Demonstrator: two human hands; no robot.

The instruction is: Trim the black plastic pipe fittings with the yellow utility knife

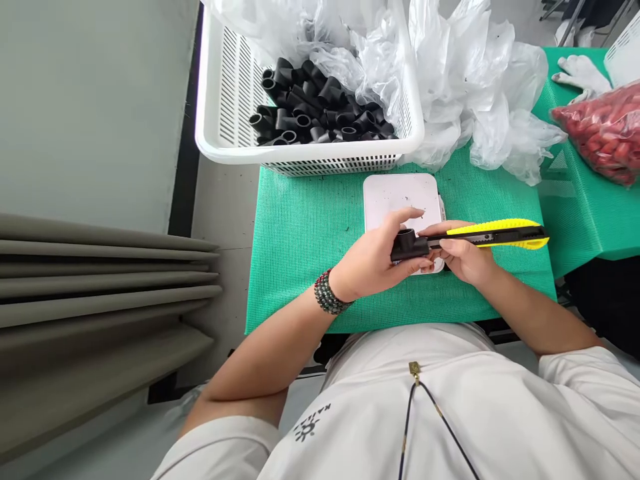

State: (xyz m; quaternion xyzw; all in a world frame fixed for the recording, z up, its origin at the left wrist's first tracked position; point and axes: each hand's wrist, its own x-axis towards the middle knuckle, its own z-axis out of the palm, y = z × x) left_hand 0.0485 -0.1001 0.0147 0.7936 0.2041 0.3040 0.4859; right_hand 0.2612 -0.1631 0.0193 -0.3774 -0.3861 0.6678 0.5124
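My left hand is closed around a black plastic tee pipe fitting, its round opening facing up between thumb and fingers. In my right hand lies a yellow and black utility knife, with its handle pointing to the right. The knife's blade end meets the right end of the fitting; whether the tip is inside it I cannot tell. Both hands are above a white square pad with small dark shavings on it.
A white plastic basket holds many black fittings and clear plastic bags. More crumpled bags lie beside it on the green mesh-covered table. At right are a bag of red parts and a white glove. Curtain folds hang at left.
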